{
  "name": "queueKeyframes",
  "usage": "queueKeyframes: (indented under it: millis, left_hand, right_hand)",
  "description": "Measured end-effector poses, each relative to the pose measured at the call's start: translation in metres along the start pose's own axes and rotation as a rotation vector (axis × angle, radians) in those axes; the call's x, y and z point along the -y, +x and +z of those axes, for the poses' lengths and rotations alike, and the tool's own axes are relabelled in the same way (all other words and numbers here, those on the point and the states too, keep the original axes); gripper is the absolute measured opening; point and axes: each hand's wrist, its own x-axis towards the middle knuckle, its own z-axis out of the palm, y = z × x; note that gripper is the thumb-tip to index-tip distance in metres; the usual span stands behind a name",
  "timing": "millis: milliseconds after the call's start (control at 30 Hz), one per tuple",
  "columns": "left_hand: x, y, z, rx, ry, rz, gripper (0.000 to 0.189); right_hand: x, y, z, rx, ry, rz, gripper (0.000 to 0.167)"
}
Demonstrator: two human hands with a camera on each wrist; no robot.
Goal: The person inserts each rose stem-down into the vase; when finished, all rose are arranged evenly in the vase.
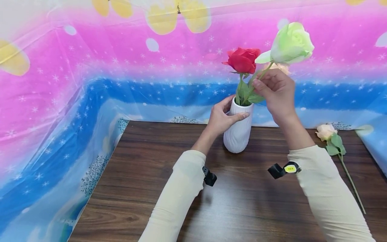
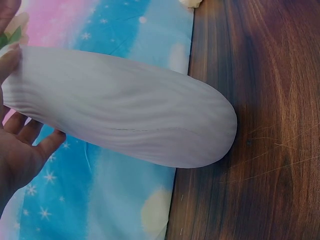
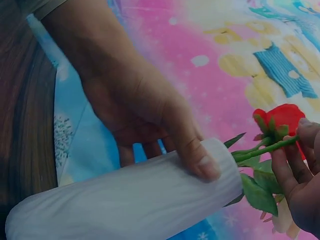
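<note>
A white ribbed vase (image 1: 237,131) stands on the wooden table, and my left hand (image 1: 222,116) grips it near the rim, thumb across the front. The left wrist view shows the vase's (image 2: 130,110) rounded base against the wood. My right hand (image 1: 279,90) pinches the stem of a pale green rose (image 1: 292,43) above the vase mouth. A red rose (image 1: 243,60) rises from the vase at the left, its stem (image 3: 250,152) entering the mouth beside green leaves (image 3: 260,192). Behind my right hand, a peach rose (image 1: 276,68) is mostly hidden.
Another peach rose (image 1: 326,132) lies on the table at the right, its long stem pointing toward the near edge. The dark wooden table (image 1: 136,174) backs onto a pink and blue printed cloth (image 1: 115,64) that also drapes along the left side.
</note>
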Motion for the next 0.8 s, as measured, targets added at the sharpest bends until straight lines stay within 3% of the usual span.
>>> queueKeyframes:
  millis: [300,500,800]
  left_hand:
    - [-0.0012,-0.0005,-0.0008,0.009,0.009,0.001,0.074]
    - [-0.0012,-0.0008,-0.0005,0.003,0.008,0.001,0.074]
    - [-0.001,-0.0005,-0.0005,0.003,-0.003,0.015,0.073]
  right_hand:
    - [-0.0072,0.0016,0.0035,0.002,-0.003,0.003,0.014]
    - [-0.0048,0.0009,0.0059,-0.044,0.111,-0.018,0.014]
    - [-0.008,-0.0026,-0.0008,-0.044,0.205,0.088,0.03]
